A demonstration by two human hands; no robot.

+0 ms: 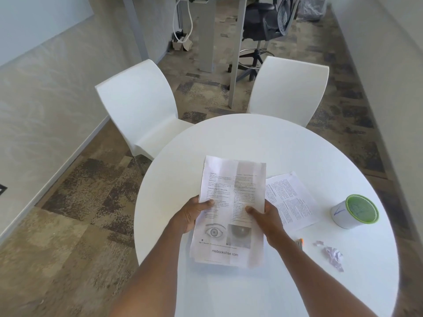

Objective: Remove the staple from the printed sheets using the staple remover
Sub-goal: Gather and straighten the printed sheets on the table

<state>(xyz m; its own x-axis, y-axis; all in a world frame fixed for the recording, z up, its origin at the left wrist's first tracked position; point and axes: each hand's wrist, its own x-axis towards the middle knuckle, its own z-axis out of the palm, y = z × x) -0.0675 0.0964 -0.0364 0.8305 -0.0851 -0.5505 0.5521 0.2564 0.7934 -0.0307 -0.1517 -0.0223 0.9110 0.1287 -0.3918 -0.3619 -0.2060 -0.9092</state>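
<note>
Left hand (191,213), right hand (266,217) grip printed sheets (231,202), thumbs on top.

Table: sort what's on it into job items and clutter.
For the job:
printed sheets, held by left hand and right hand
orange tool, likely the staple remover

Lying about:
loose printed page
green-lidded tub
crumpled paper scraps

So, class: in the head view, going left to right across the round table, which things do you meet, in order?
Left hand → held printed sheets → right hand → loose printed sheet lying flat → crumpled paper scrap → white cup with green lid. The small orange item beside the right forearm overlaps, so it is left out.
</note>
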